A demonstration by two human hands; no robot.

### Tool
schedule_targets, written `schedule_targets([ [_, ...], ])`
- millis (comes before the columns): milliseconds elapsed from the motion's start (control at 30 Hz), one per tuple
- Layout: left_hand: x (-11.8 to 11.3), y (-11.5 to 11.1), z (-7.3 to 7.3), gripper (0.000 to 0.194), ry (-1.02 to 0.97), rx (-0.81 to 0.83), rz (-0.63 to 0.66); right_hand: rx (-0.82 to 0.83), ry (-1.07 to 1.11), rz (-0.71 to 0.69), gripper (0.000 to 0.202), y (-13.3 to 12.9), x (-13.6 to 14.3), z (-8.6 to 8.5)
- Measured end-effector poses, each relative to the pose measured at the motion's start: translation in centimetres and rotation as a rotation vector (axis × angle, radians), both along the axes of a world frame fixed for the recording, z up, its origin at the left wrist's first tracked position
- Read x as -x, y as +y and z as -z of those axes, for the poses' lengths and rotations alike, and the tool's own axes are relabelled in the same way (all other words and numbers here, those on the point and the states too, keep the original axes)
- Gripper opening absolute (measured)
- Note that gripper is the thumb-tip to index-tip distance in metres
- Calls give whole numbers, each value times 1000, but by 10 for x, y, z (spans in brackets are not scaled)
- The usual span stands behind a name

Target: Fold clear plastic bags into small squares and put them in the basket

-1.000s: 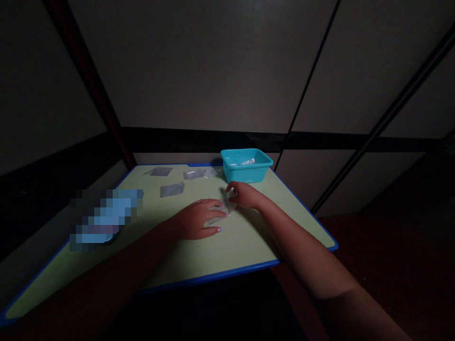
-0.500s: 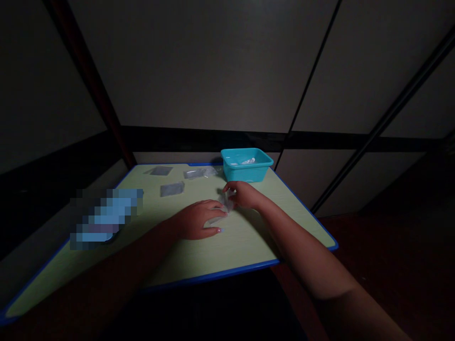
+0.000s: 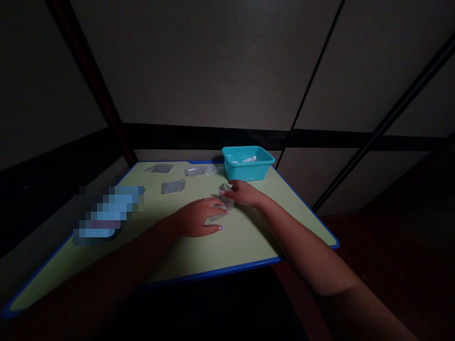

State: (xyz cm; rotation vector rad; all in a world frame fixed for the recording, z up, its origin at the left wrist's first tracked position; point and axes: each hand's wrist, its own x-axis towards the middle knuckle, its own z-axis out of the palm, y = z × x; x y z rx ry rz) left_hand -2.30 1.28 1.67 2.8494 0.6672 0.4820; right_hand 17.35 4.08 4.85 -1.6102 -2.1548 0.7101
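Observation:
A crumpled clear plastic bag (image 3: 228, 203) lies on the table, partly hidden under my fingers. My left hand (image 3: 201, 218) rests flat over its near left part, fingers spread and stretched out. At the far end of the bag, my right hand (image 3: 241, 193) has its thumb and a finger closed about the plastic; the other fingers are mostly hidden. Farther left is a flat greyish plastic packet (image 3: 173, 186), with another packet (image 3: 162, 168) behind it. A longer clear plastic bag (image 3: 201, 170) lies near the back edge.
Just beyond my right hand stands a turquoise basket (image 3: 249, 171) with some whitish crumpled material inside. A blurred-out bluish object (image 3: 110, 213) lies at the table's left side. The pale green table (image 3: 213, 255) has a blue rim, and a panelled wall (image 3: 206, 71) rises behind it.
My right thumb has shifted to the left over the far end of the bag, and the right fingers look straighter. My left hand stays in place. The view has tilted slightly.

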Motion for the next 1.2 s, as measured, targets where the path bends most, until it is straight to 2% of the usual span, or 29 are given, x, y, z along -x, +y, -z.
schedule_targets([
  [133, 1, 0, 0, 44, 14, 0, -3, 43, -121, -37, 43, 0, -1, -2],
  [333, 1, 1, 1, 45, 5, -12, 11, -6, 29, -163, 34, 1, -2, 1],
  [433, 0, 1, 1, 47, 25, -27, 3, 31, 5, -198, 29, -2, -2, -1],
  [600, 0, 0, 1, 47, 71, -57, -17, 84, -121, -172, 51, -7, 0, -3],
  [733, 0, 0, 1, 47, 82, -43, -19, 55, -107, -183, 40, -3, 0, 1],
  [833, 0, 1, 1, 47, 78, -43, -12, 66, -78, -243, 38, -1, -1, 3],
  [1033, 0, 2, 1, 43, 82, -54, -22, 133, -16, -375, 57, 0, -6, 9],
  [1200, -1, 1, 1, 41, 93, -59, -2, 152, 36, -448, 57, 1, -4, 18],
])
